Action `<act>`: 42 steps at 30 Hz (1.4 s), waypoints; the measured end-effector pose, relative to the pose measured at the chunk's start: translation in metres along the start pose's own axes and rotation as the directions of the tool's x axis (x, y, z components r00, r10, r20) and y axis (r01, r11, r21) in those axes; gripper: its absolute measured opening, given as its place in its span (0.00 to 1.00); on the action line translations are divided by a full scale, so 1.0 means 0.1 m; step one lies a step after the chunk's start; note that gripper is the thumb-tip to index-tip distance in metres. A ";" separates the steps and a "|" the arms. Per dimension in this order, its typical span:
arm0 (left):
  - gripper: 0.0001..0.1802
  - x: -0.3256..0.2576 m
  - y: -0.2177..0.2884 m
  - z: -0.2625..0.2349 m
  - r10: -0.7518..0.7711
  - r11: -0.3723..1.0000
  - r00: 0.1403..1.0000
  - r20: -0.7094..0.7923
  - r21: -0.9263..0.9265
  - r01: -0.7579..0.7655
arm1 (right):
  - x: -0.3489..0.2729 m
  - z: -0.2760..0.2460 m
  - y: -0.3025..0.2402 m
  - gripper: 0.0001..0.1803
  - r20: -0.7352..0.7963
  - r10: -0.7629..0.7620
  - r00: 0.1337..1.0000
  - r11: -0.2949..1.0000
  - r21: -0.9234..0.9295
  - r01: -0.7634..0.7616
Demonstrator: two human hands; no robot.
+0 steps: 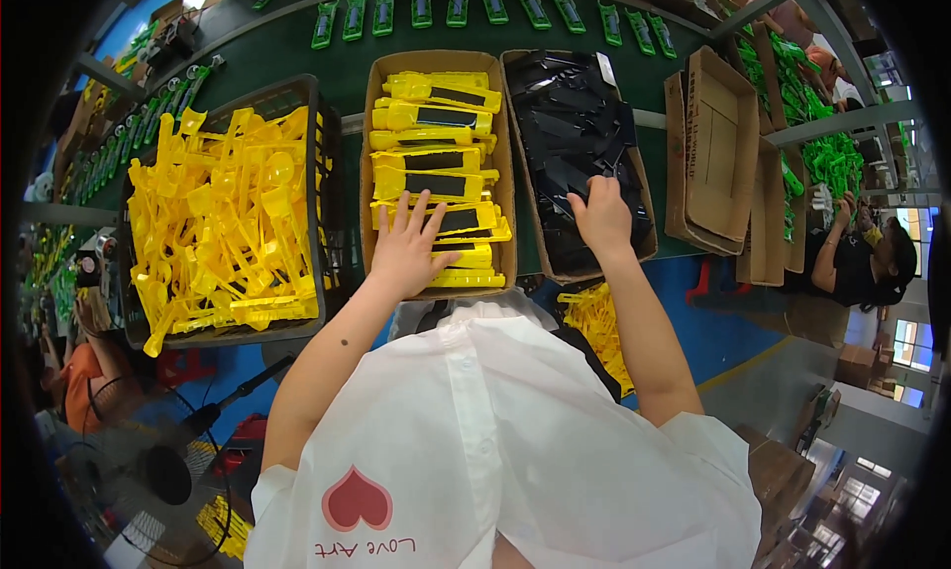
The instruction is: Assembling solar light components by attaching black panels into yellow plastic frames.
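My left hand (404,250) lies with fingers spread over yellow plastic parts (428,181) inlaid with black panels. These parts are stacked in rows in a shallow cardboard box (368,123) in front of me. To the right, my right hand (606,218) reaches into a second cardboard box (646,217) heaped with glossy black flat pieces (567,108). Thumb and fingers are closed on one black piece (575,205) at the near side of the heap; the fingertips are partly hidden.
A black crate (315,108) on the left brims with yellow parts (228,212). Green devices (421,6) line the green bench (337,69) beyond. Cardboard trays (708,153) lean at the right. A fan (163,470) stands at lower left. A co-worker (872,262) is at far right.
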State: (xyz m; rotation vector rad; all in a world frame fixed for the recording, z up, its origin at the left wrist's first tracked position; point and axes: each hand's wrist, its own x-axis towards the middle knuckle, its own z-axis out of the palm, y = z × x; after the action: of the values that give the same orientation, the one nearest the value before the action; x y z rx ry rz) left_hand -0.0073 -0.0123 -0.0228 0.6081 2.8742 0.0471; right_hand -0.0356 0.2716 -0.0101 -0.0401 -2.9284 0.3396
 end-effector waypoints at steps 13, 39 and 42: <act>0.14 -0.26 -0.32 -0.29 -0.290 0.864 0.727 -0.622 -0.497 -0.080 | 0.44 -0.18 0.36 0.17 0.050 0.277 0.960 0.959 -0.080 -0.272; 0.18 -0.48 -0.07 -0.70 -0.155 -0.570 0.982 0.107 -0.821 0.000 | -0.02 -0.59 -1.15 0.11 0.595 -0.296 0.747 0.539 0.749 -0.384; 0.18 -0.42 0.11 -0.70 -0.195 -0.536 0.976 0.101 -0.844 -0.020 | -0.05 -0.58 -1.25 0.14 0.558 -0.335 0.759 0.516 0.783 -0.347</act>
State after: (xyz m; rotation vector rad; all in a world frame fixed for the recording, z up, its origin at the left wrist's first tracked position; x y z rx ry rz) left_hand 0.0203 -0.0185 0.0547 -0.2282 1.3529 2.4424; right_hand -0.0204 0.1629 0.0726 0.2766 -2.9108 2.2128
